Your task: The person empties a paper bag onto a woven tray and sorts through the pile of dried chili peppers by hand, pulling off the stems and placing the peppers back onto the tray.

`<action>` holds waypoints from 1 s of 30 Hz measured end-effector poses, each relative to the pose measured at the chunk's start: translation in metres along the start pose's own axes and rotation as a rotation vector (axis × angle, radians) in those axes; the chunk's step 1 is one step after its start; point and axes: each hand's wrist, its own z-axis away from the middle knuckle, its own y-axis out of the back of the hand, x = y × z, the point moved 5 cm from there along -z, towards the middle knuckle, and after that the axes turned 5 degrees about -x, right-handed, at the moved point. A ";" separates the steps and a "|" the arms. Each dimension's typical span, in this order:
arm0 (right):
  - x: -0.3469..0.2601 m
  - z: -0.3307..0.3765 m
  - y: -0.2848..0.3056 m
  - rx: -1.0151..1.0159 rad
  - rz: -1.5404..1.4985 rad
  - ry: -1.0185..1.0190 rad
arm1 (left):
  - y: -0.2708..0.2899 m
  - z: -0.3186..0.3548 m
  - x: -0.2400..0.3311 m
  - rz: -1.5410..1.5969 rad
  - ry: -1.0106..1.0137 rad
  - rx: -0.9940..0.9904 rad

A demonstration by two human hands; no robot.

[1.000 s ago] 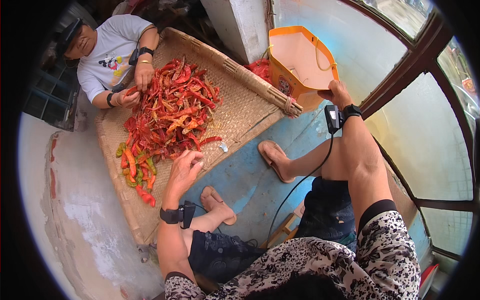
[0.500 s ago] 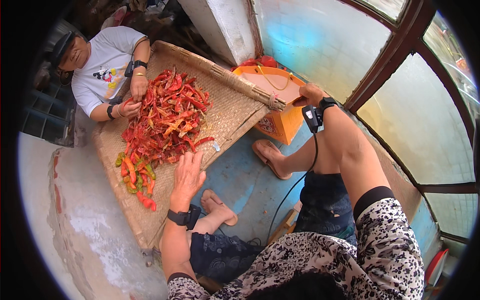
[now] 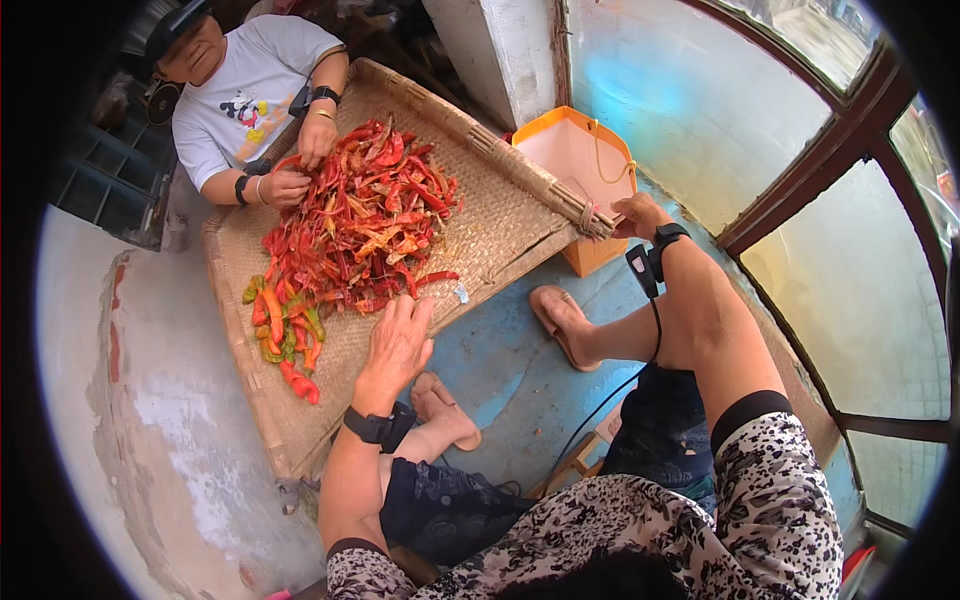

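Note:
A heap of red chillies (image 3: 360, 220), with a few green and orange ones at its near left, lies on a large woven tray (image 3: 500, 210). My left hand (image 3: 397, 345) rests flat and open on the tray at the heap's near edge, touching the closest chillies. My right hand (image 3: 637, 215) is closed on the near rim of an orange paper bag (image 3: 578, 160) that stands just past the tray's corner. Across the tray another person (image 3: 245, 80) has both hands in the chillies.
The blue floor (image 3: 510, 370) lies under my sandalled feet (image 3: 560, 320). A white pillar (image 3: 500, 50) rises behind the tray. A curved window with a dark wooden frame (image 3: 800, 190) is on the right. A grey concrete ledge (image 3: 160, 430) borders the tray's left side.
The orange bag has come down from my raised right hand to stand at the tray's corner. My left hand stays at the chillies' near edge.

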 end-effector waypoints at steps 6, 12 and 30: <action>0.038 -0.016 0.030 -0.023 0.750 -0.320 | 0.000 -0.006 0.003 0.005 0.022 -0.004; -0.091 0.006 0.069 0.970 0.446 -0.002 | 0.002 -0.004 -0.009 0.089 0.008 0.074; -0.299 -0.042 -0.207 0.000 0.604 0.370 | 0.045 -0.046 -0.077 0.167 0.397 0.552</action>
